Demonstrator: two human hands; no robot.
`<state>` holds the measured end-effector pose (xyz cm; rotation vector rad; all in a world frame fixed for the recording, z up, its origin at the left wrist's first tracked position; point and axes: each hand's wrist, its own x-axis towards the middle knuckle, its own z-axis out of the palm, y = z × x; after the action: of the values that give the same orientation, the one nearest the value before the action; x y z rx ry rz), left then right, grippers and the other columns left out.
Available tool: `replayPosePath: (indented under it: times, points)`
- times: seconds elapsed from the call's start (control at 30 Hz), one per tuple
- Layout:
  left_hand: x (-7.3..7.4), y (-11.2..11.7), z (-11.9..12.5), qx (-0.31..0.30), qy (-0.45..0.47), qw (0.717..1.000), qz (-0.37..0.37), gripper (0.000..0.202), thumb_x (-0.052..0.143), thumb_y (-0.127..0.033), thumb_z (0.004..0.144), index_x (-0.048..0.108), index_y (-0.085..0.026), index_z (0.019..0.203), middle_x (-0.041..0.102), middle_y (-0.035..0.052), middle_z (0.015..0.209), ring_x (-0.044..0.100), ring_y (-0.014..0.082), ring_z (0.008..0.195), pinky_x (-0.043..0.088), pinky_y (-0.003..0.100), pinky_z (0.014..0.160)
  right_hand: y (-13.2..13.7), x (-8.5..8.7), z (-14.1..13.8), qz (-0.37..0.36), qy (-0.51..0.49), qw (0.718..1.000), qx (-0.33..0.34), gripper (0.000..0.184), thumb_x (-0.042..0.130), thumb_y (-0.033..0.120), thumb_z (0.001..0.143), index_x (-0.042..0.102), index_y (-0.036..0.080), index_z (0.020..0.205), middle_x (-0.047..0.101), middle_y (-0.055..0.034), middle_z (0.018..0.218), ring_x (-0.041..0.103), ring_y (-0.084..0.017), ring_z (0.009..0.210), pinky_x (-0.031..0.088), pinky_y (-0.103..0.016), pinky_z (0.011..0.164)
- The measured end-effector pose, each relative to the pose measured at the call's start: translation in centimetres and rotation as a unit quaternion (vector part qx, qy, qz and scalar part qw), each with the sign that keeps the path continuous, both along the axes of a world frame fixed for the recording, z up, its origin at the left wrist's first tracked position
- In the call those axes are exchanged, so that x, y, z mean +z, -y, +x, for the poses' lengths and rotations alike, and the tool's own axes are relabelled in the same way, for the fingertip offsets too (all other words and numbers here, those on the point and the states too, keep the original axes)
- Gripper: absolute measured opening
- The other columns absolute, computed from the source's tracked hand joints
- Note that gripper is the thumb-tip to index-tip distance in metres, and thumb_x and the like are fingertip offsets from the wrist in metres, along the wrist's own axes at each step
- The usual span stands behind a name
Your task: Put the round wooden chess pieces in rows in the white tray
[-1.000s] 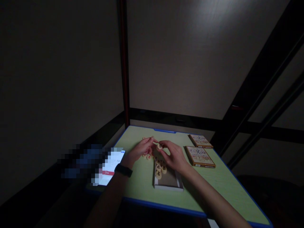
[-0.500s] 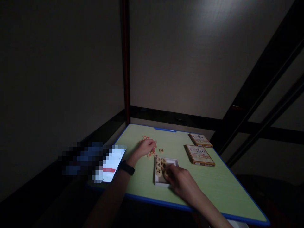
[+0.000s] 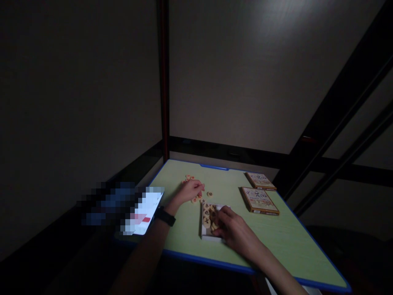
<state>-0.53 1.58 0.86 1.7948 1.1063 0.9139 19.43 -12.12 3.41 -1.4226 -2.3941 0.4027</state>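
Observation:
A shallow white box [image 3: 209,237] stands near the front of the green table. Round wooden Chinese chess pieces with dark characters [image 3: 206,222] lie in its left side in rows. My right hand [image 3: 235,229] reaches into the box, its fingers closed around a chess piece [image 3: 214,226] at the second column and hiding the box's right part. Farther back, my left hand [image 3: 190,191], with a dark band at the wrist, rests over loose red-marked pieces [image 3: 189,177]. Its fingers are curled together, and what they hold, if anything, is hidden. One loose piece [image 3: 209,194] lies right of it.
Two flat printed boxes [image 3: 259,200] lie at the table's right side, one behind the other. A lit screen device [image 3: 150,209], partly pixelated, is at the left edge. The table [image 3: 294,246] has a blue rim, and walls stand behind and left.
My right hand has shifted slightly within the box, its fingers still low at the second column. My left hand stays over the loose pieces. The view has moved a little.

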Motion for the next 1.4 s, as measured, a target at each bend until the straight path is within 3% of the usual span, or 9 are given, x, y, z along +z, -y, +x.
replayPosePath:
  times: [0.2,0.33,0.57,0.67,0.83,1.0,1.13,1.23,1.4]
  points:
    - [0.1,0.1,0.0,0.007,-0.008,1.000,-0.008,0.025,0.050,-0.030,0.086,0.060,-0.016,0.067,0.062,0.0000,0.059,0.053,0.0104,0.049,0.038,0.020,0.046,-0.2,-0.3,-0.1,0.003,-0.022,1.000,0.011,0.020,0.059,0.000,0.078,0.057,0.019,0.084,0.059,-0.0070,0.098,0.060,-0.020,0.085,0.047,-0.029,0.076]
    - [0.0,-0.2,0.2,0.045,-0.007,0.999,0.022,0.024,0.050,-0.027,0.085,0.062,-0.016,0.068,0.064,0.0005,0.061,0.056,0.0113,0.053,0.042,0.020,0.051,-0.2,-0.6,-0.2,0.007,-0.022,0.999,0.026,0.021,0.054,-0.002,0.080,0.056,0.018,0.087,0.058,-0.0085,0.100,0.059,-0.020,0.086,0.047,-0.029,0.076]
    - [0.7,-0.9,-0.7,0.223,-0.017,0.973,0.052,0.027,0.049,-0.030,0.087,0.062,-0.018,0.067,0.066,0.0011,0.065,0.058,0.0121,0.058,0.037,0.020,0.051,-0.4,-1.3,-0.1,0.018,-0.011,0.999,0.033,0.020,0.051,-0.001,0.084,0.056,0.018,0.090,0.057,-0.0087,0.100,0.058,-0.020,0.085,0.047,-0.029,0.075]
    - [1.2,-0.7,-1.6,0.269,-0.054,0.960,0.057,0.026,0.052,-0.032,0.087,0.064,-0.018,0.068,0.069,0.0014,0.067,0.060,0.0132,0.062,0.037,0.021,0.054,-0.3,-1.1,0.1,0.020,-0.021,0.999,0.042,0.021,0.053,-0.001,0.083,0.055,0.019,0.089,0.056,-0.0070,0.098,0.058,-0.020,0.085,0.046,-0.028,0.075]
    - [2.1,0.4,-2.9,0.232,-0.171,0.956,0.058,0.015,0.065,-0.032,0.079,0.072,-0.019,0.075,0.073,0.0019,0.074,0.064,0.0153,0.068,0.040,0.023,0.060,-0.2,0.5,1.0,0.026,-0.061,0.996,0.066,0.022,0.055,-0.002,0.080,0.054,0.019,0.086,0.057,-0.0055,0.094,0.059,-0.018,0.082,0.045,-0.026,0.073]
    - [2.3,1.2,-3.0,0.119,-0.251,0.957,0.082,0.012,0.072,-0.030,0.073,0.076,-0.020,0.078,0.074,0.0025,0.082,0.065,0.0173,0.077,0.044,0.024,0.067,-2.6,2.8,1.0,0.056,-0.066,0.995,0.057,0.014,0.052,0.005,0.087,0.059,0.018,0.088,0.064,-0.0056,0.088,0.062,-0.017,0.080,0.043,-0.025,0.071]
    - [2.0,1.4,-2.5,0.116,-0.288,0.947,0.082,0.019,0.073,-0.024,0.068,0.076,-0.021,0.086,0.074,0.0051,0.098,0.066,0.0203,0.088,0.046,0.026,0.074,-6.4,4.8,-1.6,0.026,0.104,0.993,0.045,0.015,0.055,0.010,0.085,0.068,0.017,0.088,0.073,-0.0080,0.086,0.066,-0.019,0.080,0.041,-0.025,0.068]
    - [1.9,1.5,-2.3,0.107,-0.315,0.938,0.095,0.020,0.069,-0.021,0.070,0.075,-0.021,0.089,0.073,0.0054,0.099,0.066,0.0204,0.089,0.046,0.026,0.075,-8.8,5.6,-4.1,-0.018,0.256,0.965,0.054,0.024,0.051,0.026,0.093,0.073,0.017,0.098,0.076,-0.0132,0.098,0.070,-0.024,0.090,0.044,-0.027,0.069]
    - [2.3,1.5,-2.4,0.071,-0.348,0.930,0.098,0.014,0.062,-0.021,0.075,0.073,-0.021,0.084,0.072,0.0045,0.089,0.065,0.0197,0.084,0.043,0.026,0.070,-10.6,5.8,-6.7,-0.059,0.304,0.949,0.053,0.031,0.059,0.029,0.087,0.073,0.015,0.111,0.075,-0.0180,0.108,0.072,-0.031,0.097,0.048,-0.029,0.066]
